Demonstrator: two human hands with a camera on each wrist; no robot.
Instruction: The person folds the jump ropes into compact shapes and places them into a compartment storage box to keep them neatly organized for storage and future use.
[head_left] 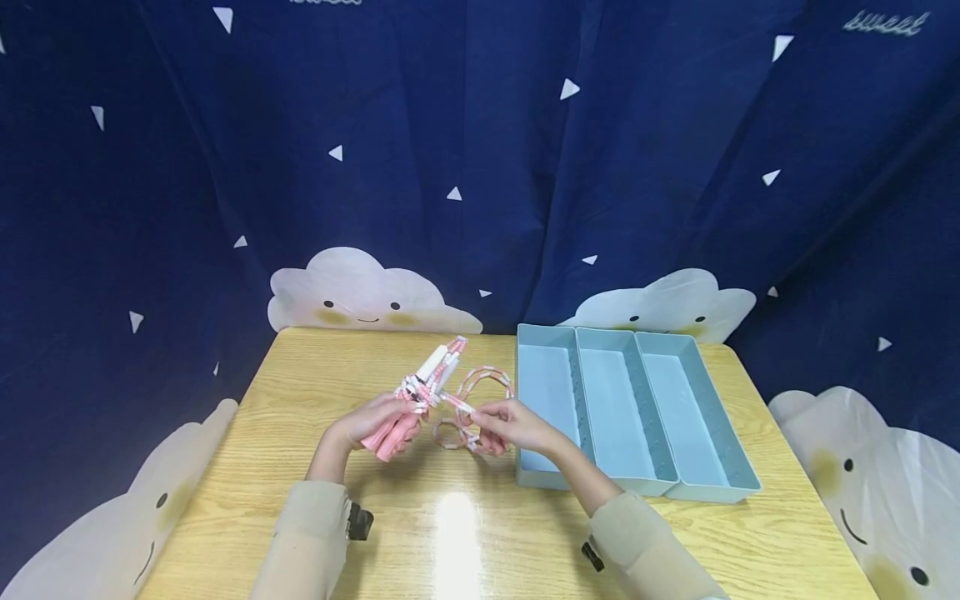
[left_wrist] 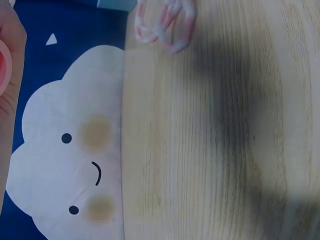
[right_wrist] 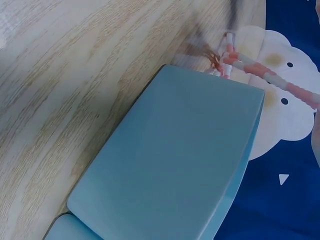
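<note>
A beaded jump rope [head_left: 420,390] in pink and white is bunched over the table's middle. My left hand [head_left: 372,418] grips the bundle around its pink handles [head_left: 388,437], which point down toward me. A strand runs from the bundle to my right hand [head_left: 512,423], which pinches it between thumb and fingers. Loose loops of the rope [head_left: 486,372] hang around the right hand. Blurred loops [left_wrist: 186,25] show at the top of the left wrist view, and my left hand [left_wrist: 11,35] is cut off at its edge. In the right wrist view a strand [right_wrist: 272,77] stretches sideways.
Three light blue trays [head_left: 551,392] stand side by side on the right of the wooden table [head_left: 330,358], the nearest one close beside my right hand. A dark blue curtain [head_left: 487,125] with clouds and triangles hangs behind and around the table.
</note>
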